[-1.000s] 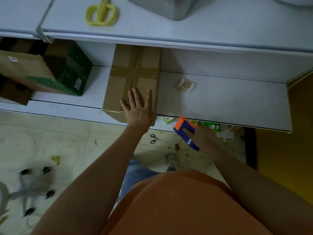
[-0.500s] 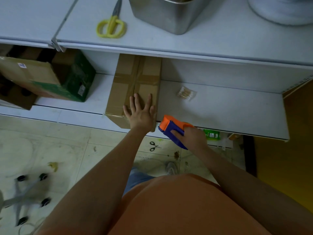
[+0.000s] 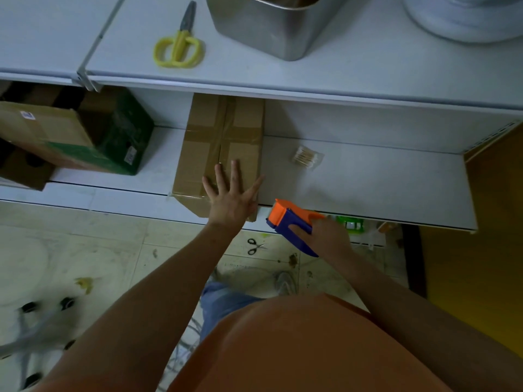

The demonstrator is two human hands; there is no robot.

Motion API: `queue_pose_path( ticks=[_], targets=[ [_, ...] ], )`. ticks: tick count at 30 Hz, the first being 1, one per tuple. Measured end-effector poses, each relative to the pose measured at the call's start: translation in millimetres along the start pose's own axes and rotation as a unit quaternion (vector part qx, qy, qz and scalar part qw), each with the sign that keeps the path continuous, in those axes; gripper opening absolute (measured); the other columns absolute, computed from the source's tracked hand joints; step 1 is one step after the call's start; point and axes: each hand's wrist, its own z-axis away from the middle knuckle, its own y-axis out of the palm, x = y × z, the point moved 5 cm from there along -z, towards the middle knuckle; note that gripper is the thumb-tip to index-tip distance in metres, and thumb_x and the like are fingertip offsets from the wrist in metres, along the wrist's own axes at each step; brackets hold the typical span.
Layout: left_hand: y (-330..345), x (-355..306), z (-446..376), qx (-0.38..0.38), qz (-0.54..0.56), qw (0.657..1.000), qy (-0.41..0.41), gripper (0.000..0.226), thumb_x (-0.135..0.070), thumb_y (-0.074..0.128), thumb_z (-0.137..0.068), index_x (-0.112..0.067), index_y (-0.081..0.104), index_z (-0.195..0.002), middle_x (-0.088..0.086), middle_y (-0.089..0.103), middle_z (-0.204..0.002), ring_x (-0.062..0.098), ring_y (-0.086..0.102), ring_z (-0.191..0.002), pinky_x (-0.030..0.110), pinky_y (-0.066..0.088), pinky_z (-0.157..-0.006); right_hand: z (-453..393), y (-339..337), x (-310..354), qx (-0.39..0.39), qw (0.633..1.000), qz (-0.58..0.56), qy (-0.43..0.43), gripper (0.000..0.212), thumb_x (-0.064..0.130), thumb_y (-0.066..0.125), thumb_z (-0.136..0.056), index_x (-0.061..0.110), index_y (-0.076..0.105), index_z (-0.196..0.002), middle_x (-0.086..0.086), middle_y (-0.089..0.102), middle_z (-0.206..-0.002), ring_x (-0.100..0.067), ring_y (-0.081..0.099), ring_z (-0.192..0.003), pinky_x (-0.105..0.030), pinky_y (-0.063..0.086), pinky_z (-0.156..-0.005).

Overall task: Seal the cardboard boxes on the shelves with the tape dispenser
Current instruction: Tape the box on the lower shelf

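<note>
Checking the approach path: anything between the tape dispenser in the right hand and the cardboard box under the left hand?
Nothing visible. The right hand grips the tape dispenser just right of the box, off the shelf's front edge. The left hand lies flat on the box's near end, covering part of the top there.

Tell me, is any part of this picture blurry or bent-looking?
Head view: the chair base at lower left is smeared with blur; the shelf edge bows from the wide lens; light is dim and bluish; the box, left hand and tape dispenser look fairly sharp.
</note>
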Motion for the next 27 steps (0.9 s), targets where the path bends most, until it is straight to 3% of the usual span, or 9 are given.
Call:
queue_pose_path(
  ticks=[6, 11, 12, 14, 15, 17, 19, 21, 27],
  targets=[
    [-9.8, -12.8, -0.5, -0.015, 0.099, 0.988, -0.116, 0.076, -0.052, 0.039, -0.101, -0.040, -0.011, -0.157, 0.002, -0.006, -0.169, 0.038, -0.007, -0.153, 0.065, 0.005, -0.119, 4.7, -9.4, -8.0, -0.049, 0.999, -0.015, -0.005, 0.062, 0.075, 0.032, -0.087, 0.021, 0.056, -0.105, 0.006, 0.053, -0.076, -0.012, 0.053, -0.063, -0.023, 0.036, -0.052],
    [-14.3, 0.1, -4.9, 0.034, 0.214, 0.972, -0.088, 0.066, -0.065, 0.020, -0.101, -0.039, 0.003, -0.159, -0.003, -0.003, -0.168, 0.031, -0.009, -0.154, 0.054, -0.013, -0.118, 13.0, -37.1, -4.0, -0.107, 0.993, -0.044, 0.007, 0.067, 0.076, 0.030, -0.085, 0.024, 0.052, -0.121, 0.000, 0.064, -0.085, -0.018, 0.057, -0.066, -0.025, 0.036, -0.051],
    [-21.4, 6.8, -1.5, 0.055, 0.291, 0.952, -0.080, 0.066, -0.068, 0.019, -0.100, -0.039, 0.014, -0.158, -0.003, 0.006, -0.168, 0.029, -0.001, -0.155, 0.053, -0.008, -0.122, 16.4, -42.2, -1.7, -0.114, 0.993, -0.042, 0.004, 0.068, 0.075, 0.031, -0.085, 0.023, 0.052, -0.123, -0.002, 0.065, -0.085, -0.020, 0.058, -0.065, -0.026, 0.035, -0.051],
    [-52.2, 20.6, 14.8, 0.055, 0.464, 0.882, -0.057, 0.055, -0.068, 0.031, -0.100, -0.040, 0.040, -0.147, -0.010, 0.038, -0.154, 0.020, 0.031, -0.146, 0.039, 0.029, -0.119, 22.1, -54.0, 3.9, -0.128, 0.990, -0.058, -0.024, 0.070, 0.074, 0.032, -0.084, 0.018, 0.055, -0.120, -0.004, 0.065, -0.084, -0.021, 0.058, -0.067, -0.027, 0.036, -0.054],
    [-68.1, 23.1, 29.3, 0.066, 0.525, 0.847, -0.052, 0.046, -0.059, 0.039, -0.102, -0.040, 0.042, -0.144, -0.017, 0.041, -0.145, 0.012, 0.037, -0.138, 0.025, 0.035, -0.110, 25.0, -60.9, 7.1, -0.132, 0.988, -0.071, -0.046, 0.072, 0.076, 0.032, -0.081, 0.017, 0.057, -0.113, -0.004, 0.064, -0.083, -0.021, 0.060, -0.068, -0.027, 0.038, -0.056],
    [-94.7, 25.3, 59.2, 0.093, 0.589, 0.802, -0.039, 0.056, -0.052, 0.050, -0.098, -0.041, 0.035, -0.151, -0.024, 0.034, -0.148, 0.000, 0.033, -0.135, 0.023, 0.032, -0.104, 29.0, -75.6, 18.4, -0.136, 0.982, -0.091, -0.094, 0.065, 0.077, 0.036, -0.078, 0.018, 0.055, -0.094, 0.002, 0.059, -0.076, -0.019, 0.057, -0.067, -0.026, 0.037, -0.056],
    [-112.0, 30.3, 78.3, 0.077, 0.591, 0.803, -0.005, 0.073, -0.059, 0.060, -0.088, -0.046, 0.028, -0.153, -0.026, 0.029, -0.156, -0.003, 0.032, -0.139, 0.027, 0.036, -0.106, 34.1, -88.0, 32.5, -0.158, 0.974, -0.092, -0.132, 0.056, 0.075, 0.052, -0.079, 0.020, 0.051, -0.081, 0.002, 0.056, -0.070, -0.020, 0.055, -0.064, -0.026, 0.033, -0.055],
    [-126.1, 36.6, 87.1, 0.067, 0.604, 0.793, 0.033, 0.081, -0.066, 0.065, -0.083, -0.048, 0.028, -0.153, -0.030, 0.034, -0.154, -0.005, 0.035, -0.140, 0.027, 0.040, -0.107, 39.8, -97.9, 47.6, -0.224, 0.958, -0.067, -0.167, 0.057, 0.076, 0.051, -0.075, 0.019, 0.051, -0.072, 0.000, 0.057, -0.063, -0.022, 0.058, -0.058, -0.023, 0.033, -0.053],
    [-155.6, 58.9, 94.5, 0.083, 0.636, 0.763, 0.078, 0.048, -0.041, 0.066, -0.086, -0.035, 0.061, -0.133, -0.015, 0.067, -0.127, 0.005, 0.063, -0.116, 0.032, 0.054, -0.097, 55.3, -117.9, 88.4, -0.301, 0.934, -0.037, -0.188, 0.064, 0.079, 0.041, -0.073, 0.019, 0.063, -0.068, 0.002, 0.060, -0.060, -0.018, 0.060, -0.055, -0.018, 0.033, -0.054]
  ],
)
